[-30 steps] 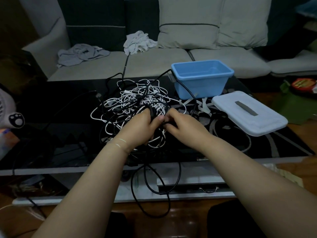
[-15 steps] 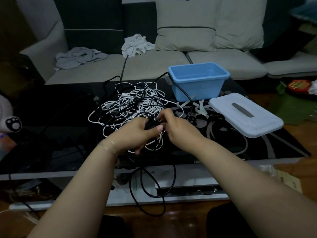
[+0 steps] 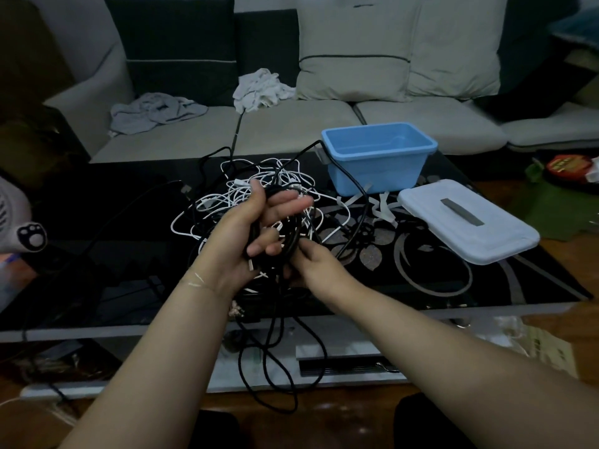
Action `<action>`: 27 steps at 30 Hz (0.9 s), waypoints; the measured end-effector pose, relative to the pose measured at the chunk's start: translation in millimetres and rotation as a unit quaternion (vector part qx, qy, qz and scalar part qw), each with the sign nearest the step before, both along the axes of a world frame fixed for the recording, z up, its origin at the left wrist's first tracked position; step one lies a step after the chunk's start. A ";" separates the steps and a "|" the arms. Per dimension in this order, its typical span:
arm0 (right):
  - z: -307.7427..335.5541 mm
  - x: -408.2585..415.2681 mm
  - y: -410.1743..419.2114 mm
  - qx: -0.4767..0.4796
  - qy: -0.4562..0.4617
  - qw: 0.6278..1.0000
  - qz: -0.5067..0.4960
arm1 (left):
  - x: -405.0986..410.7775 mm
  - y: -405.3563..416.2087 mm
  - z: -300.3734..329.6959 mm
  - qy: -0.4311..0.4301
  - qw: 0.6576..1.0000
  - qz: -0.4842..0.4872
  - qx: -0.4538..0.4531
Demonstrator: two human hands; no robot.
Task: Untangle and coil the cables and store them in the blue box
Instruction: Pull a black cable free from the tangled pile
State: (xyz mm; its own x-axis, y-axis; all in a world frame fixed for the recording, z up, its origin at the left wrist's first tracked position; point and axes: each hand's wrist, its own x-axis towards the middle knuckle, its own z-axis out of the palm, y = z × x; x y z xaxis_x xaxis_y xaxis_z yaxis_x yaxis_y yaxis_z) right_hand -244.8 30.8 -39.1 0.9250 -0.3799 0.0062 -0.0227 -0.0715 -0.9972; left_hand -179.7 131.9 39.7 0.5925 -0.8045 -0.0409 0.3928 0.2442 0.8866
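Note:
A tangle of white cables (image 3: 227,202) and black cables lies on the dark glass table (image 3: 486,286). My left hand (image 3: 256,228) is raised palm-up over the pile and holds a bundle of black cable (image 3: 290,238) looped around its fingers. My right hand (image 3: 311,264) sits just below and to the right and pinches the same black cable at the bundle's lower end. Black loops (image 3: 278,367) hang down over the table's front edge. The blue box (image 3: 379,163) stands open and empty behind the pile at the right.
The box's white lid (image 3: 466,222) lies flat on the table at the right. A grey sofa (image 3: 291,124) with cushions and crumpled cloths stands behind the table. A plush toy with a paw print (image 3: 19,228) sits at the left edge.
My left hand has lifted off the pile and turned palm-up with the black cable wound on it. My right hand has dropped below it, still on the cable.

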 end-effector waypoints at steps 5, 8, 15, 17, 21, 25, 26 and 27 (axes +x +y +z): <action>9.5 -1.9 5.1 -0.012 0.020 1.000 -0.017 | 8.9 1.3 -5.3 0.047 0.997 0.050 -0.032; 11.0 -1.3 -0.6 -0.170 0.059 0.983 -0.022 | 10.4 1.8 -7.1 0.027 0.996 0.079 -0.020; 20.5 -11.6 -7.0 -0.262 0.121 0.957 0.035 | 11.3 -2.3 -8.7 -0.043 0.986 0.160 0.025; 25.2 -14.2 -9.8 -0.246 0.130 0.960 0.038 | 10.4 -4.4 -9.9 -0.065 0.983 0.166 0.042; 35.0 -24.0 -15.3 -0.092 0.164 0.974 0.127 | 5.5 -7.2 -10.4 -0.124 0.977 0.161 0.060; 43.6 -33.4 -18.6 -0.150 0.168 0.949 0.218 | 1.9 -7.8 -9.3 -0.142 0.975 0.157 0.065; 45.5 -34.7 -18.2 -0.166 0.165 0.945 0.230 | 1.3 -8.3 -9.7 -0.149 0.974 0.158 0.068; 47.5 -35.6 -17.7 -0.185 0.167 0.938 0.241 | 0.9 -8.9 -10.0 -0.170 0.969 0.163 0.075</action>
